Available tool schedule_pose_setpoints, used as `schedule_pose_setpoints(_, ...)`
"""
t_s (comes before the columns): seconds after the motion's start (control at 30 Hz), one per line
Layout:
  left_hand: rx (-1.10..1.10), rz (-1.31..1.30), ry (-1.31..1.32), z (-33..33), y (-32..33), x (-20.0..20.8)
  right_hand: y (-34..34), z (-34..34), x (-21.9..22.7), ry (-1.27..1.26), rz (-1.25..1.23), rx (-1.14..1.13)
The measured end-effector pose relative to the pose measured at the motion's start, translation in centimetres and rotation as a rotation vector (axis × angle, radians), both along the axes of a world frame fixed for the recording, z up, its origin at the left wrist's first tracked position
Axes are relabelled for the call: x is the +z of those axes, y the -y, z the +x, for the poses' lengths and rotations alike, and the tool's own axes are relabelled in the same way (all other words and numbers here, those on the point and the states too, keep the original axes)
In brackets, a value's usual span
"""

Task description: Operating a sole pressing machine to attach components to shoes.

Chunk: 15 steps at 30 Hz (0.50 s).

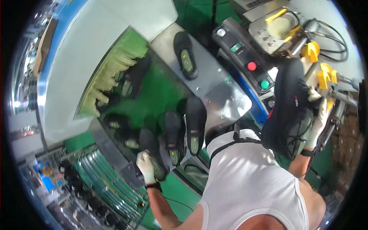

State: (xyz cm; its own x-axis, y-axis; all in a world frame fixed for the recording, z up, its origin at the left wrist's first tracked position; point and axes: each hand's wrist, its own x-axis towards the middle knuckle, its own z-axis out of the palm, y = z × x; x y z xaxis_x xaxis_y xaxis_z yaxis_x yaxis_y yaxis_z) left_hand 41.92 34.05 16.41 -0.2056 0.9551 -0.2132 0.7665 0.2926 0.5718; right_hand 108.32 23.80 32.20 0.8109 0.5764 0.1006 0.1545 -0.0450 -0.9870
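The white-gloved left hand (145,165), with a black wristband (154,186) behind its grip, holds a black shoe (154,153) with a dull green insole (160,168). In the right hand (319,124), also gloved in white, a second black shoe (285,96) carries a small red-and-white mark (296,101). Left of that grip, a black control panel (240,57) bears a red button (252,66) and a green button (264,84); beyond it, the clamps (324,78) are yellow. Past the left grip, the belt (153,103) is green, the bristle fringe (111,73) pale yellow-green.

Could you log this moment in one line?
Left hand: touching black shoe | Right hand: holding another black shoe | Nearby: button panel, green surface
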Motion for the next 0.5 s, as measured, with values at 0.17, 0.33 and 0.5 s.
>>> schedule_pose_setpoints(0.17,-0.169,0.008,-0.026,3.3,5.2,-8.1,-5.2,-3.6,1.9,0.065,-0.033,0.040)
schedule_pose_setpoints(0.33,-0.074,0.022,0.254,1.2,5.4,-8.9,-9.7,-6.8,5.5,0.122,-0.035,0.066)
schedule_pose_setpoints(0.5,-0.365,0.425,0.103,9.7,0.0,-0.1,-13.6,-2.6,4.6,-0.076,0.086,0.033)
